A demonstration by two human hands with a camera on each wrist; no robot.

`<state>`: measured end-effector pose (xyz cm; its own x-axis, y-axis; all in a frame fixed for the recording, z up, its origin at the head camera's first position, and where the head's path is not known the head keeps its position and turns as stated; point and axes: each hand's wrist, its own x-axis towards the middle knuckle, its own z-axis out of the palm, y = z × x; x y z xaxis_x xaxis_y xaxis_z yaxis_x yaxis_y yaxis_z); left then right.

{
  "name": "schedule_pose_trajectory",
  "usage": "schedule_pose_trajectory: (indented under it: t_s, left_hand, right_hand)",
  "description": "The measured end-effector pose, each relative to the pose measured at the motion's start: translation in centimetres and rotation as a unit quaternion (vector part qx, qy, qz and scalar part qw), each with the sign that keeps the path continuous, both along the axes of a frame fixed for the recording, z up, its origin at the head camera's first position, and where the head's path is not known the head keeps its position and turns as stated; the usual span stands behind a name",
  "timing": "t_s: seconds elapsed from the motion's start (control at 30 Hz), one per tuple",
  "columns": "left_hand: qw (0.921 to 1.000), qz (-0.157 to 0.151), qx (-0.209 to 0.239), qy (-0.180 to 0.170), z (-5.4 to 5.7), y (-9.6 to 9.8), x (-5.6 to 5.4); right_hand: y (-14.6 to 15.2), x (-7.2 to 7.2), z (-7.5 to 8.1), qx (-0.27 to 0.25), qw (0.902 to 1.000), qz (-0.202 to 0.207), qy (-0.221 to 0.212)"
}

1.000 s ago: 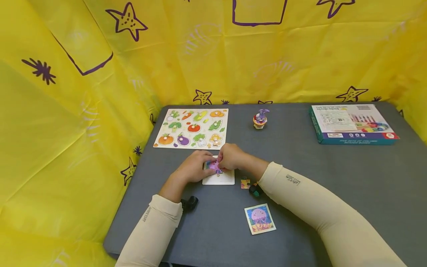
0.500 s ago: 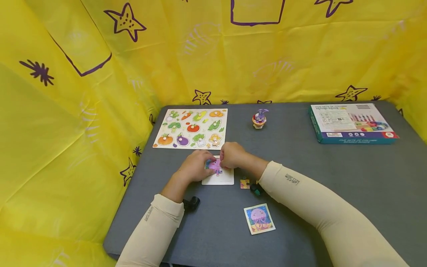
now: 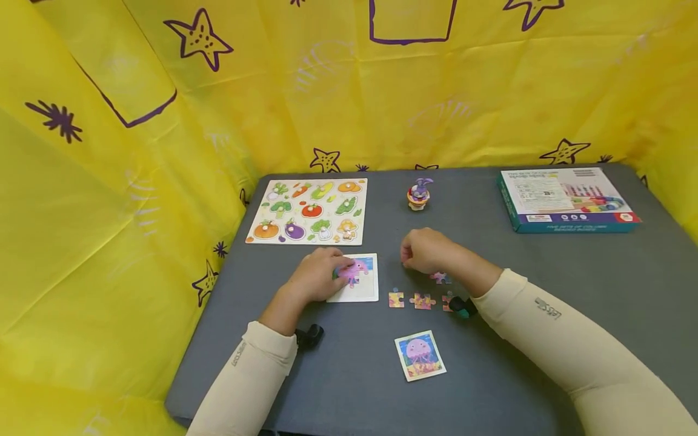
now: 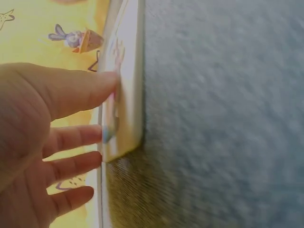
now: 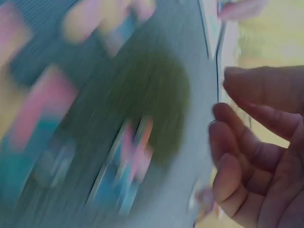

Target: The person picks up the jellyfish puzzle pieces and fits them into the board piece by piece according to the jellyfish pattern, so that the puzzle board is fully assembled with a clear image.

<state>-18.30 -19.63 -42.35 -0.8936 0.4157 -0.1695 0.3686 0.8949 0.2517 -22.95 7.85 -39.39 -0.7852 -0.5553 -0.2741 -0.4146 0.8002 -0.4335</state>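
A small white jigsaw board [image 3: 362, 293] lies in front of me, its upper part filled with pink and blue jellyfish pieces. My left hand [image 3: 315, 277] rests on its left side; in the left wrist view the thumb [image 4: 90, 90] touches the board's face and the fingers are spread. To the right of the board, my right hand [image 3: 428, 251] hovers above the table with loosely bent fingers and nothing between thumb and forefinger [image 5: 232, 116]. Below it lie several loose jigsaw pieces [image 3: 422, 301], one of them pink [image 3: 440, 278] and partly hidden by the wrist.
A jellyfish picture card [image 3: 420, 356] lies nearer me. Behind the jigsaw is a vegetable peg board [image 3: 305, 212]. A purple rabbit figure [image 3: 418, 194] stands at the back, and a flat teal box [image 3: 569, 200] lies at the back right. Yellow cloth [image 3: 349, 91] hangs behind the table.
My right hand has left the jigsaw board and moved right, over the loose pieces. More of the board's upper right and more loose pieces now show. The left hand has stayed on the board.
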Motion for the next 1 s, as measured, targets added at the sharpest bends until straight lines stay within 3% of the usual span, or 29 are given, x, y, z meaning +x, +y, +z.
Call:
schedule_pose_trajectory:
  t_s: [0.17,0.4,0.6,0.8,1.0]
  left_hand:
    - [0.9997,-0.004,-0.018,-0.016,0.4,-0.1,-0.1]
    - [0.9991,-0.028,-0.008,-0.031,0.2,0.5,-0.6]
    - [0.9989,-0.033,0.001,-0.034,0.1,1.3,-0.8]
    - [0.9993,-0.035,0.013,-0.006,-0.1,1.4,-0.7]
    - [0.998,-0.051,0.037,0.004,-0.5,1.6,-0.6]
  right_hand:
    - [3.9,0.5,-0.2,0.018,0.9988,-0.023,-0.04]
    - [6.5,1.4,-1.7,0.033,0.9987,-0.026,-0.029]
    - [7.2,1.9,-2.3,-0.009,0.9982,-0.057,-0.018]
    - [5.1,1.3,-2.0,-0.1,0.9904,-0.073,-0.062]
    - [0.3,0.8,-1.8,-0.163,0.9771,-0.072,-0.117]
